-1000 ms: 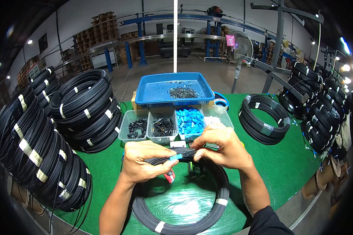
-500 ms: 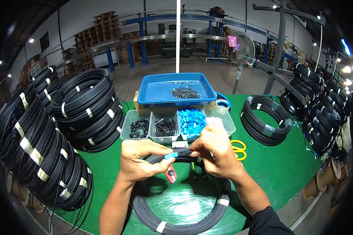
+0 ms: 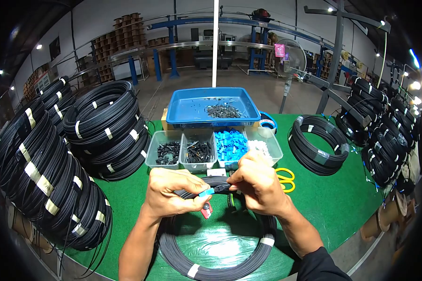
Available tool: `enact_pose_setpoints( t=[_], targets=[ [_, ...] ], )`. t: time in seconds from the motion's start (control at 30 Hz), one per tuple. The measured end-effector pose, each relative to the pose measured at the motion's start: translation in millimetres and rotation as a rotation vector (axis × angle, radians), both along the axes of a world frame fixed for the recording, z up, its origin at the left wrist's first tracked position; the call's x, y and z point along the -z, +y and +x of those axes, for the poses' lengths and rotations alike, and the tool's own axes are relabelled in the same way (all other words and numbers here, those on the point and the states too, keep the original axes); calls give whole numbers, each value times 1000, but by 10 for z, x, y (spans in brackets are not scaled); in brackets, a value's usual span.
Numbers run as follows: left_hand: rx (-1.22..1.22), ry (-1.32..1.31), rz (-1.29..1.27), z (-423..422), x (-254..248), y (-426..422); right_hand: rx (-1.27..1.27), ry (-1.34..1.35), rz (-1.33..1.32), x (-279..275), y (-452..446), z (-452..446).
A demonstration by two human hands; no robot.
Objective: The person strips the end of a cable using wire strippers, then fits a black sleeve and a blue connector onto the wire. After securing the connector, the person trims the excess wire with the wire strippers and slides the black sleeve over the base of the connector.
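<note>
Between thumb and finger, my left hand (image 3: 177,191) pinches a small blue connector (image 3: 207,192). A black connector piece (image 3: 222,188) lies against the right end of the blue one, and my right hand (image 3: 258,183) grips its far end. Both hands are over the upper part of a taped black cable coil (image 3: 166,248) lying on the green table (image 3: 314,215). A red tool (image 3: 206,211) shows partly below my left hand. Whether the two connector pieces are joined cannot be seen.
Clear bins hold black parts (image 3: 168,153), blue connectors (image 3: 230,145) and white pieces (image 3: 259,148). Behind them sits a blue tray (image 3: 183,110) of scraps. Yellow-handled scissors (image 3: 286,180) lie right of my right hand. Cable coils (image 3: 101,112) stack at left; another coil (image 3: 319,145) lies right.
My right hand has turned and drawn in its fingers on the black piece, uncovering the yellow handles. The blue connector shifted slightly in my left hand's pinch. The view has shifted slightly.
</note>
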State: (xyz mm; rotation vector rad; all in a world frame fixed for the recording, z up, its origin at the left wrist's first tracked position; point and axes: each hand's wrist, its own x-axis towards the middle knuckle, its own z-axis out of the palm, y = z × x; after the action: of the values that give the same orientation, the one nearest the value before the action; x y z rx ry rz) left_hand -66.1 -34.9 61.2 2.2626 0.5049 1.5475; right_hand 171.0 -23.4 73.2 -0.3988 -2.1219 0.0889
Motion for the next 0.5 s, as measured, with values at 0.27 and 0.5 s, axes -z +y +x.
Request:
enact_pose_setpoints(
  t=[0.27, 0.5],
  targets=[
    [-12, 39, -15, -14, 38, 26, 25, -28, -18, 17, -20, -7],
    [-21, 49, 7, 12, 70, 29, 29, -34, -52, 28, -8, 8]
  ],
)
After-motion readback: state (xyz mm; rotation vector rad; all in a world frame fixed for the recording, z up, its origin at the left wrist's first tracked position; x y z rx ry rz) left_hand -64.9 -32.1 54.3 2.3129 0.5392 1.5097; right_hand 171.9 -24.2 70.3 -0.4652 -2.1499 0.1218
